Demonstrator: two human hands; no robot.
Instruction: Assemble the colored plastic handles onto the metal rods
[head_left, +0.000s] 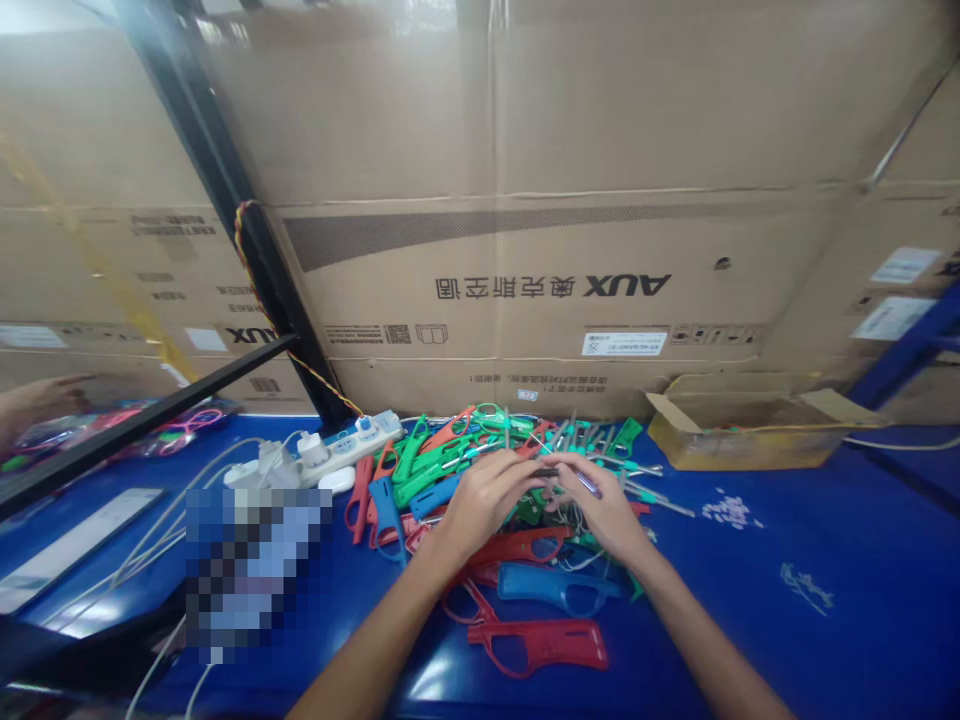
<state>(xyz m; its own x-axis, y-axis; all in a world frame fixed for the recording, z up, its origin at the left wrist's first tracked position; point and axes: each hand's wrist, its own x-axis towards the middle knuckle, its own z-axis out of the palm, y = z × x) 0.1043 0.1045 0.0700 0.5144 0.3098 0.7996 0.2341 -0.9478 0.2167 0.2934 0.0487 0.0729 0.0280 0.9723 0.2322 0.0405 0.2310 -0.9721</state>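
My left hand (487,497) and my right hand (600,505) meet over the middle of a heap of lighter parts. A thin metal tube (588,483) shows among the closed fingers of my right hand. The left fingertips are pinched close beside it, and what they hold is hidden. Below the hands lie a blue lighter shell (551,590) and a red lighter shell (559,645). Green lighter shells (439,465) are piled to the left. Metal tubes with pale green ends (585,440) lie behind the right hand.
A power strip (360,440) with plugs and cables stands left of the heap, near a blurred-out device (259,570). An open cardboard box (750,445) is at the back right. Small pale pieces (727,510) lie on the blue table (847,640). Another person's hand (45,400) is at far left.
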